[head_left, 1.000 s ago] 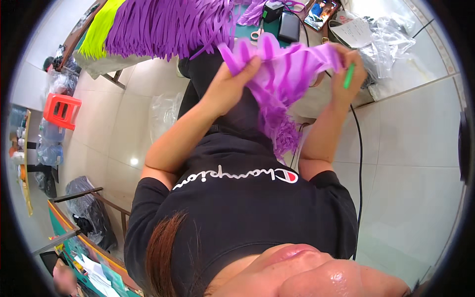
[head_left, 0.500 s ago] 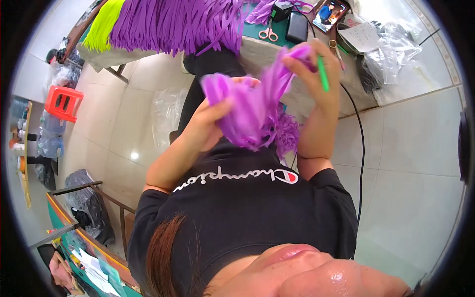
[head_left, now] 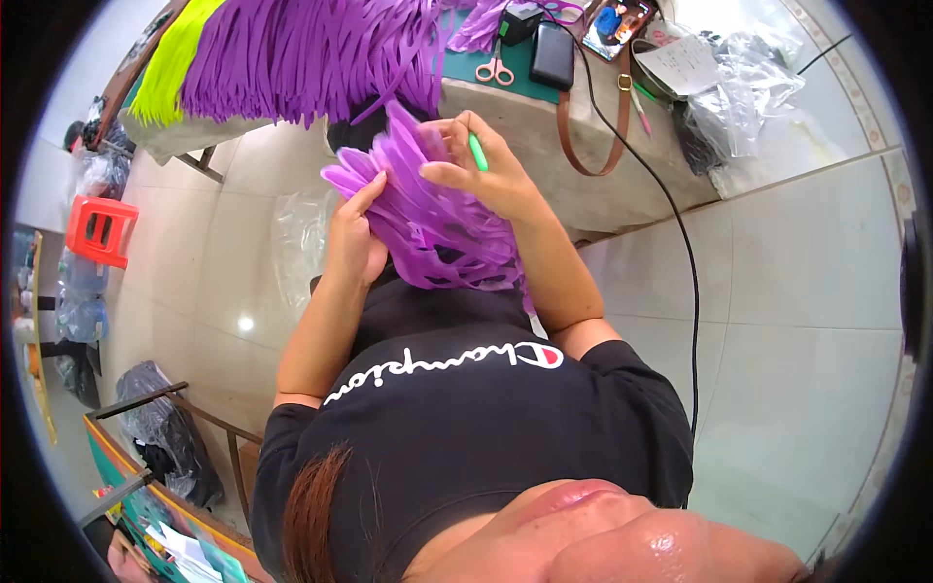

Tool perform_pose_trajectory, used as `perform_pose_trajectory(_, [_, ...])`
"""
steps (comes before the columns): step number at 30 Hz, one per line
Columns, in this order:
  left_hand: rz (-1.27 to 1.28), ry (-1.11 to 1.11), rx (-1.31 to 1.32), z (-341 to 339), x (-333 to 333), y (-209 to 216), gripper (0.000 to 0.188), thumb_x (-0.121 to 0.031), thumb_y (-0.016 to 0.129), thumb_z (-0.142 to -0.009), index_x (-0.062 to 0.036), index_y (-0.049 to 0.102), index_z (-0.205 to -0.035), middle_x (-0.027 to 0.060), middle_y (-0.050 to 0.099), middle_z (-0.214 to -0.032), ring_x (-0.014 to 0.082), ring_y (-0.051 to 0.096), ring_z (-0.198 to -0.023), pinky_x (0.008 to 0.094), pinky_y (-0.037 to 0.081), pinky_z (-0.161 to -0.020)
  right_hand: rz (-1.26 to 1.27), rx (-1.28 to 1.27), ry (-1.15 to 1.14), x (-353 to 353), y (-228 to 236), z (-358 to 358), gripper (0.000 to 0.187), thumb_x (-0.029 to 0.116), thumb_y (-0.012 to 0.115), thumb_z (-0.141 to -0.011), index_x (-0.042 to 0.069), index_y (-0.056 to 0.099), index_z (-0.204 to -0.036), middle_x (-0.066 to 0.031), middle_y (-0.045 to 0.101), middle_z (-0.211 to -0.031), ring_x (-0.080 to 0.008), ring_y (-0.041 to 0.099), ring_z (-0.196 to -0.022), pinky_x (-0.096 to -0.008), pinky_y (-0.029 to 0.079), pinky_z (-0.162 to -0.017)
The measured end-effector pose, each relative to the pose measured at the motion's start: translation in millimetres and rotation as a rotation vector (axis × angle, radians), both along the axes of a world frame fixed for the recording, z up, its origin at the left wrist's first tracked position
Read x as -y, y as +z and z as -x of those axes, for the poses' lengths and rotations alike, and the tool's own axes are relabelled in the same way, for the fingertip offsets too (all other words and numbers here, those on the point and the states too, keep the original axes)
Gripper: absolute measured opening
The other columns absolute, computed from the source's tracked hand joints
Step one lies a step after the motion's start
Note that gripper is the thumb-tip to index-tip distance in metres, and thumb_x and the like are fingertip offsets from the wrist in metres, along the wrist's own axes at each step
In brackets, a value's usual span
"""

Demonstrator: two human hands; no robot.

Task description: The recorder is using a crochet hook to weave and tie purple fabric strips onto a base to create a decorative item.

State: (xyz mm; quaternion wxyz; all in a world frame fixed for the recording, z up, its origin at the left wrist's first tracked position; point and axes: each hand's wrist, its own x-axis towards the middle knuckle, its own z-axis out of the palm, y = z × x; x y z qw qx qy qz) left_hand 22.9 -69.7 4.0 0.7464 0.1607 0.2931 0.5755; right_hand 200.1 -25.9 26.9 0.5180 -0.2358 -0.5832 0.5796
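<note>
A bunch of glossy purple strips (head_left: 428,219) hangs in loops in front of my chest. My left hand (head_left: 358,233) grips its left side, with the thumb pressed on top of the strips. At the upper right of the bunch is my right hand (head_left: 491,170), fingers curled and thumb reaching toward the strips. A slim green stick-like thing (head_left: 477,153), perhaps a handle, is tucked in that hand, and its other end is hidden. Whether the right fingertips also pinch a strip, I cannot make out.
On the table ahead lie rows of purple strips (head_left: 311,58), lime-yellow strips (head_left: 175,63), scissors (head_left: 495,71), a black case (head_left: 552,56) and a phone (head_left: 617,24). A brown strap (head_left: 573,146) hangs off the edge. A black cable (head_left: 671,204) runs down at right; a red stool (head_left: 101,231) stands left.
Both hands have moved left. My right hand has come down from the raised end of the strips toward my left hand, and the bunch is now spread lower and fanned out.
</note>
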Motion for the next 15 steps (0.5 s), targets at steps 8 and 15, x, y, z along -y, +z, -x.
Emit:
perform_pose_trajectory(8, [0.034, -0.270, -0.019, -7, 8, 8, 0.039, -0.015, 0.063, -0.087, 0.0002, 0.050, -0.120, 0.0117, 0.058, -0.116, 0.0228, 0.058, -0.105, 0.0380, 0.046, -0.092, -0.034, 0.156, -0.148, 11, 0, 1, 0.039, -0.001, 0.070, -0.078, 0.010, 0.033, -0.069, -0.0095, 0.063, -0.091, -0.0062, 0.053, -0.076, -0.0205, 0.044, -0.066])
perform_pose_trajectory(15, [-0.192, 0.141, -0.327, -15, 17, 13, 0.027, -0.006, 0.069, -0.082, -0.0026, 0.057, -0.106, 0.0057, 0.061, -0.099, 0.0151, 0.060, -0.091, 0.0305, 0.047, -0.082, -0.270, -0.111, -0.313, 24, -7, 6, 0.025, 0.024, 0.058, -0.092, 0.003, 0.049, -0.082, -0.0120, 0.058, -0.104, -0.0121, 0.053, -0.081, -0.0231, 0.041, -0.071])
